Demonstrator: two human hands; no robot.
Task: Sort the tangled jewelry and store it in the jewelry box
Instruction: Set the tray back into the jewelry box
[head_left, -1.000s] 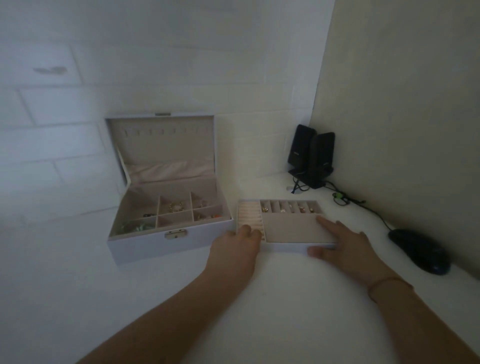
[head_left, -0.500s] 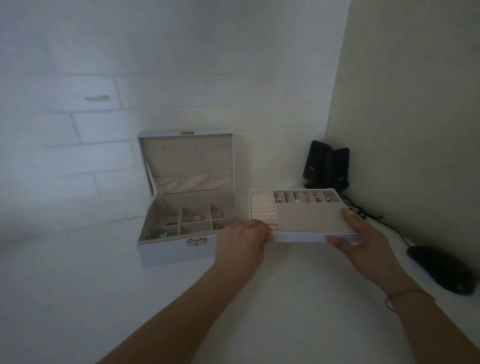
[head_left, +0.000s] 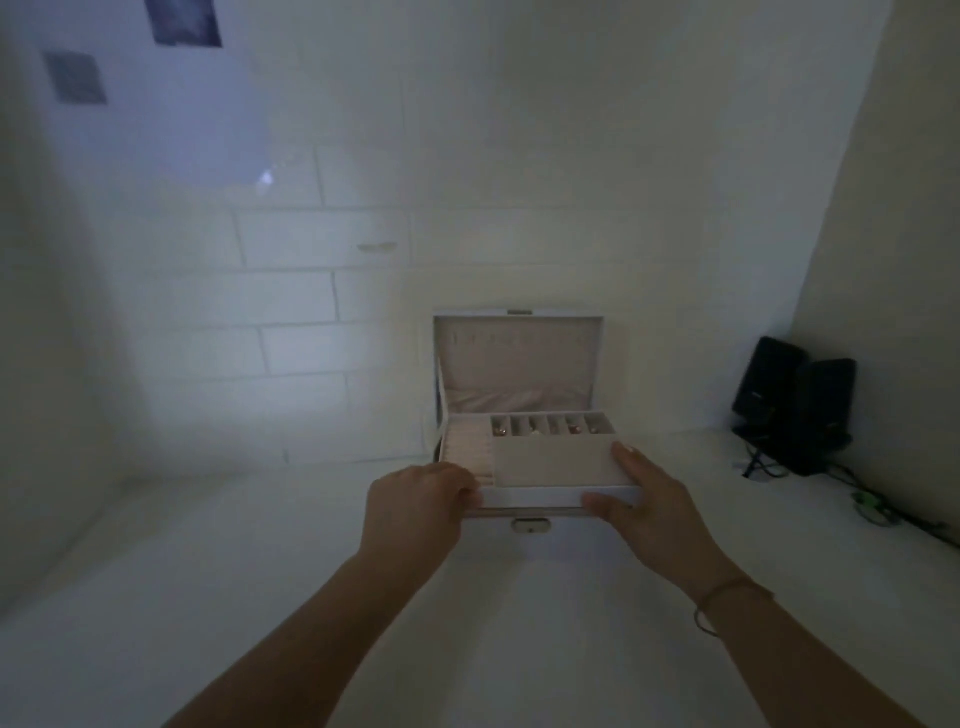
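Head view: pale velvet-lined removable insert tray (head_left: 550, 460) sits over the open white jewelry box (head_left: 519, 364), toward the table's (head_left: 260, 571) back edge, not seated yet by my reading. Left hand (head_left: 415, 512) grips the tray's near-left corner, fingers curled over the rim. Right hand (head_left: 649, 499) grips the near-right corner, thumb under, fingers along the side. Advice: keep the tray level, square its corners with the box walls, lower evenly, and free the fingers last so the small pieces in the rear slots (head_left: 550, 426) stay put.
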